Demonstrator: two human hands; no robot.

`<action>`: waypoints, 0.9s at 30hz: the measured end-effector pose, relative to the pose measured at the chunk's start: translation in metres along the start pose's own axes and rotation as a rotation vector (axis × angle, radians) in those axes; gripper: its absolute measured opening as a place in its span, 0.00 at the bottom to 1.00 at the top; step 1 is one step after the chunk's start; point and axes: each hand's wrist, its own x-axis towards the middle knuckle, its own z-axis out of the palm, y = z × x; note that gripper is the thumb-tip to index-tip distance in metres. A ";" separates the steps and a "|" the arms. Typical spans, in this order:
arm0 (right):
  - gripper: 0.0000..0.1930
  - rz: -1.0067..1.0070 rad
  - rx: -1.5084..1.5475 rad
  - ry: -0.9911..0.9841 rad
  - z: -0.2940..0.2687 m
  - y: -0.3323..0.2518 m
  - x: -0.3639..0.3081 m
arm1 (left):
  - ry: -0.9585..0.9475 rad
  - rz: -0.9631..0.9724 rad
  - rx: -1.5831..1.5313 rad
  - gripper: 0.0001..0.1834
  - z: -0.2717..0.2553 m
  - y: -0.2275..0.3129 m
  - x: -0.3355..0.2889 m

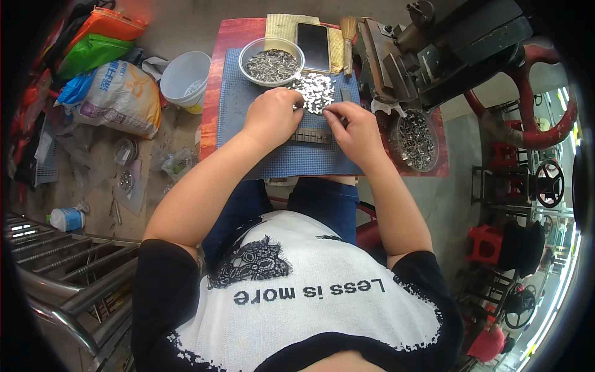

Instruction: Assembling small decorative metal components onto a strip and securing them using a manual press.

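Note:
My left hand is closed, its thumb and finger pinched at the near left edge of a pile of small shiny metal pieces. On the pile's right side, my right hand also pinches thumb and fingertips together. Whatever either pinch holds is too small to make out. Between and below the hands lies a slotted metal bar, partly hidden by my left hand, on a blue textured mat. Behind my left hand stands a clear round bowl of thin dark metal parts.
A phone lies on yellow cloth beside a brush. At right stand a machine with a red wheel and a tub of metal parts. Left on the floor are a white bucket, sacks and a metal rack.

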 end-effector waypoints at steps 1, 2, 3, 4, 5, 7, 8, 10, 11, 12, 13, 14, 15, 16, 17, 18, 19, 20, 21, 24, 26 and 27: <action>0.06 0.025 -0.014 0.017 0.002 0.001 0.003 | -0.035 -0.039 0.034 0.10 0.000 0.002 0.001; 0.06 0.027 -0.014 0.018 0.004 0.002 0.006 | -0.037 -0.037 0.034 0.10 0.001 0.003 0.002; 0.06 0.006 -0.044 0.019 0.006 0.005 0.009 | -0.042 -0.040 0.044 0.09 0.002 0.004 0.004; 0.05 -0.016 -0.072 0.020 0.008 0.007 0.012 | -0.046 -0.044 0.055 0.09 0.003 0.005 0.004; 0.05 -0.016 -0.072 0.020 0.009 0.008 0.014 | -0.046 -0.044 0.055 0.09 0.004 0.007 0.005; 0.05 -0.041 -0.130 -0.020 0.012 0.010 0.017 | -0.075 -0.060 0.078 0.08 0.006 0.009 0.006; 0.05 -0.043 -0.128 -0.022 0.012 0.010 0.018 | -0.073 -0.062 0.080 0.08 0.006 0.008 0.005; 0.04 -0.104 -0.139 -0.055 0.013 0.012 0.021 | -0.004 0.005 0.010 0.08 0.007 0.008 0.001; 0.04 -0.104 -0.137 -0.056 0.013 0.012 0.022 | -0.005 0.004 0.011 0.08 0.005 0.008 -0.001; 0.05 -0.160 -0.155 -0.093 0.012 0.012 0.024 | 0.031 0.023 -0.051 0.08 0.002 0.008 -0.004; 0.06 -0.215 -0.174 -0.131 0.012 0.012 0.025 | 0.066 0.043 -0.113 0.07 -0.001 0.008 -0.007; 0.06 -0.214 -0.174 -0.129 0.013 0.013 0.025 | 0.065 0.044 -0.112 0.07 -0.006 0.008 -0.011; 0.06 -0.232 -0.191 -0.118 0.015 0.016 0.024 | 0.050 0.034 -0.159 0.07 -0.012 0.008 -0.016; 0.07 -0.250 -0.209 -0.106 0.016 0.017 0.023 | 0.035 0.023 -0.207 0.07 -0.016 0.007 -0.020; 0.07 -0.252 -0.208 -0.107 0.014 0.016 0.022 | 0.037 0.022 -0.206 0.07 -0.018 0.003 -0.024; 0.08 -0.258 -0.180 -0.126 0.011 0.013 0.020 | 0.031 0.055 -0.193 0.07 -0.021 -0.001 -0.029; 0.08 -0.264 -0.152 -0.144 0.008 0.013 0.018 | 0.025 0.089 -0.181 0.07 -0.022 -0.005 -0.031; 0.08 -0.263 -0.153 -0.145 0.006 0.014 0.017 | 0.025 0.089 -0.183 0.07 -0.022 -0.006 -0.033; 0.08 -0.252 -0.159 -0.132 0.005 0.016 0.016 | 0.010 0.106 -0.168 0.08 -0.021 -0.008 -0.035; 0.07 -0.215 -0.152 -0.109 0.003 0.017 0.016 | -0.036 0.147 -0.110 0.09 -0.018 -0.009 -0.039; 0.07 -0.188 -0.138 -0.099 0.003 0.016 0.017 | -0.067 0.172 -0.066 0.09 -0.019 -0.008 -0.041; 0.06 -0.194 -0.133 -0.115 0.003 0.014 0.017 | -0.090 0.156 -0.045 0.09 -0.022 -0.007 -0.041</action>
